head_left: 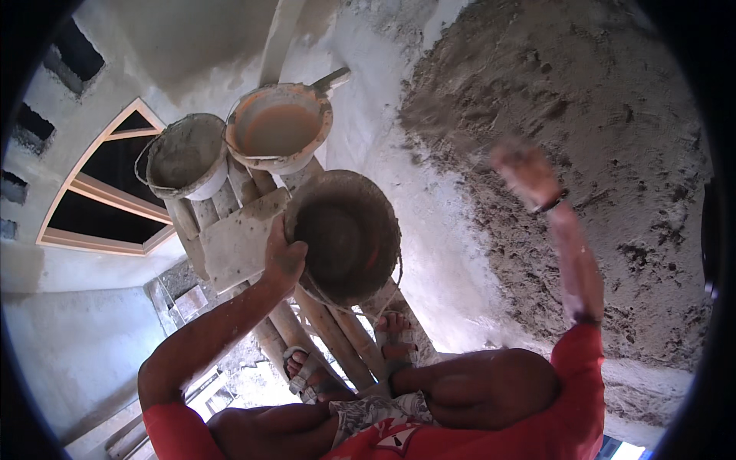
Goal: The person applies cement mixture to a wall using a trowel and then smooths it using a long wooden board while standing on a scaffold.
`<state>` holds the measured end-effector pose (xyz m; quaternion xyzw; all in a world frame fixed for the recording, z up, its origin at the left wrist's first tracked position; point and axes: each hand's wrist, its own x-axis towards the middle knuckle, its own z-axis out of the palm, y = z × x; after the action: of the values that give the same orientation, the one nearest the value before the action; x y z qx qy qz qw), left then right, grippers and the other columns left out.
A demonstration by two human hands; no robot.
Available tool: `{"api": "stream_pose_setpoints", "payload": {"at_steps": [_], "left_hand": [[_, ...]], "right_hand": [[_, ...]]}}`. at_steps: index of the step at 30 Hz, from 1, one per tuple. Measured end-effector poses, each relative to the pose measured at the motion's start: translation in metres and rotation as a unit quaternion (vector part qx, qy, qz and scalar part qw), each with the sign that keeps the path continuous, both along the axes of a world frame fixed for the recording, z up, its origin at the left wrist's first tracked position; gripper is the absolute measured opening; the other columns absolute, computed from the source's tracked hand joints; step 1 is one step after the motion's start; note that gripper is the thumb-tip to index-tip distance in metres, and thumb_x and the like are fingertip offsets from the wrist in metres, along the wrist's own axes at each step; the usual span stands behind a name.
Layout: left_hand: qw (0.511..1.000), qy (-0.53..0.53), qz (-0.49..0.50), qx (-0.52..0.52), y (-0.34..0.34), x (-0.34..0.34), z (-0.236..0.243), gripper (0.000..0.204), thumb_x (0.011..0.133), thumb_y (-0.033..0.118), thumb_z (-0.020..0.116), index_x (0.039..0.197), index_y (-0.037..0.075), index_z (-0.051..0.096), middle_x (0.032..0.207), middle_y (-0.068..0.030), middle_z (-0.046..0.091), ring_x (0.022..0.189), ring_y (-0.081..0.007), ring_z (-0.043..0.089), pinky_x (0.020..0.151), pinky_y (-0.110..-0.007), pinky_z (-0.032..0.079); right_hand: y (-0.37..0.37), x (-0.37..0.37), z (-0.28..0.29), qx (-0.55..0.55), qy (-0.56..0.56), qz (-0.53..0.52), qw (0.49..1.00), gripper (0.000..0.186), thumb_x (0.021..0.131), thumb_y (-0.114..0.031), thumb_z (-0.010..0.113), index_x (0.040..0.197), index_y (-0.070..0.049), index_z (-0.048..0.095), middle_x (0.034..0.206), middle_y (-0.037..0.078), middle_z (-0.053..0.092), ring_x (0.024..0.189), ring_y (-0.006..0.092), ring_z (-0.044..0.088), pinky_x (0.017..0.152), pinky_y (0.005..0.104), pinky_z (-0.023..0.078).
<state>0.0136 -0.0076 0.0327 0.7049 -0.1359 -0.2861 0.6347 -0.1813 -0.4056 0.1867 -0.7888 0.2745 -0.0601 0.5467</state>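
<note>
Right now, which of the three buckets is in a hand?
The nearest bucket, gripped at its rim by the left hand. The orange-lined bucket and the grey-lined bucket stand beyond it, untouched.

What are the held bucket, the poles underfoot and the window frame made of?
Held bucket: plastic or rubber, unclear; dull, grimy grey-brown surface hides the base material.
Poles: likely bamboo or timber, matte and dusty; round, tan-brown lengths.
Window frame: probably wood, smooth-looking; pale orange-tan bars, though paint is possible.
</note>
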Motion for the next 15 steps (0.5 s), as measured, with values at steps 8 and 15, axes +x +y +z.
{"api": "stream_pose_setpoints", "payload": {"at_steps": [8, 15], "left_hand": [[1.0, 0.003, 0.001, 0.014, -0.008, 0.007, -0.021, 0.053, 0.069, 0.001, 0.049, 0.122, -0.001, 0.045, 0.108, -0.019, 0.055, 0.103, -0.0294, 0.054, 0.093, -0.036, 0.042], [0.993, -0.106, -0.04, 0.03, -0.025, -0.01, -0.024, 0.057, 0.067, 0.003, 0.049, 0.124, 0.0, 0.043, 0.113, -0.0211, 0.052, 0.108, -0.0343, 0.05, 0.095, -0.04, 0.04]], "right_hand": [[0.036, -0.012, 0.052, -0.248, -0.052, 0.041, 0.966, 0.032, 0.092, -0.025, 0.061, 0.118, -0.008, 0.06, 0.098, 0.01, 0.066, 0.07, 0.0086, 0.059, 0.055, 0.0199, 0.051], [0.156, 0.028, -0.056, -0.522, 0.223, 0.339, 0.75, 0.035, 0.088, -0.018, 0.052, 0.121, -0.007, 0.056, 0.103, 0.018, 0.059, 0.088, 0.0254, 0.06, 0.074, 0.0331, 0.05]]}}
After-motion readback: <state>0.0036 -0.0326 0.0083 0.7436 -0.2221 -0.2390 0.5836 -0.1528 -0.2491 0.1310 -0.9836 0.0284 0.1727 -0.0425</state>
